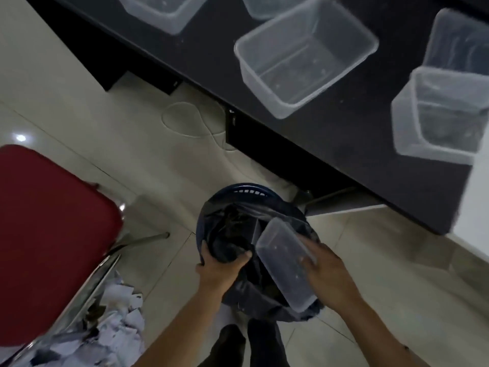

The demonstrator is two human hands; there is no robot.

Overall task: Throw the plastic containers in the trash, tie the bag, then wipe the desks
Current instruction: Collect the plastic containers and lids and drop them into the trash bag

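Both hands work over the bin in the lower middle of the frame. The left hand [221, 270] curls its fingers over the near edge of the black trash bag [227, 234] and grips it. The right hand [326, 276] holds a clear rectangular plastic container [283, 260] by its side, tilted above the bag's mouth. The bag lines a round dark blue bin [248, 188], which stands on a pale, glossy tiled floor [79, 107] beside the edge of a black desk [344, 149] that crosses the upper right.

More clear containers sit on the desk:
- a large one [304, 59] in the upper middle
- two cut off at the top edge [164, 11] [264, 6]
- two at the right edge [444, 112] [460, 41]

A red chair seat [53, 234] fills the left side, with torn white paper [113, 321] at the lower left. A thin white cable [185, 120] loops on the floor under the desk.
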